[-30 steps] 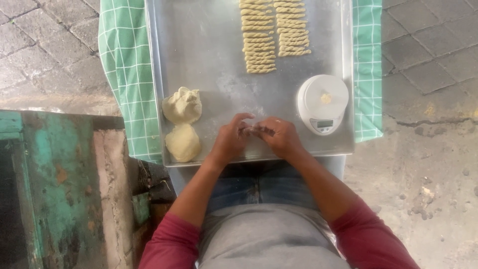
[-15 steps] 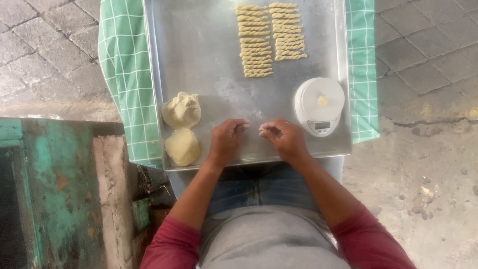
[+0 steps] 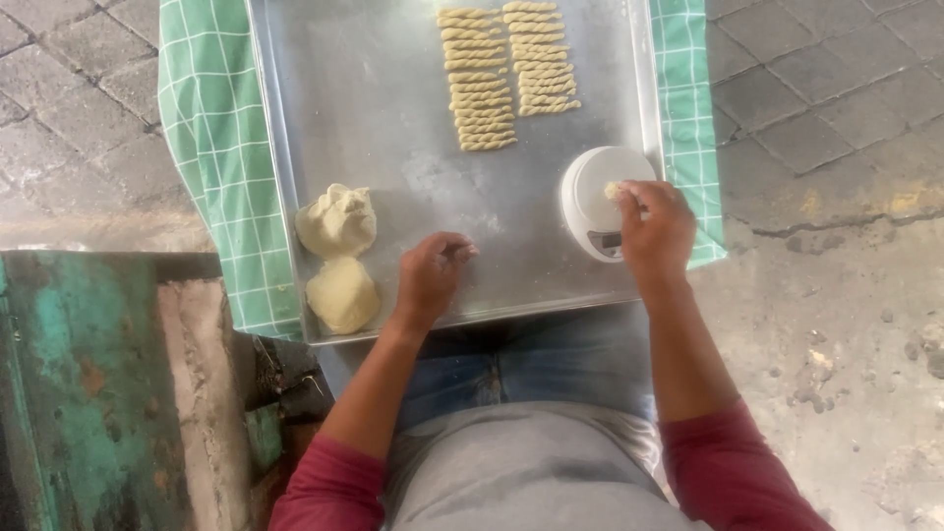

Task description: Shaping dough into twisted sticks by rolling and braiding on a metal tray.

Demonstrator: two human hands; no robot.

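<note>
Soft, even daylight fills the scene, with only faint shadows under the hands; the metal tray (image 3: 393, 118) gives a dull sheen, no harsh glare. Focus is fair throughout, slightly soft on the near clothing

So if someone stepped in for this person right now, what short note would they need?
Left hand: loosely curled, resting on the metal tray, apparently empty.
Right hand: over the small white scale, pinching a small dough bit at its platform.
Dough: two lumps at the tray's near left.
Done: two columns of twisted sticks lined up at the far side.
Left: both lumps remain unshaped.
</note>
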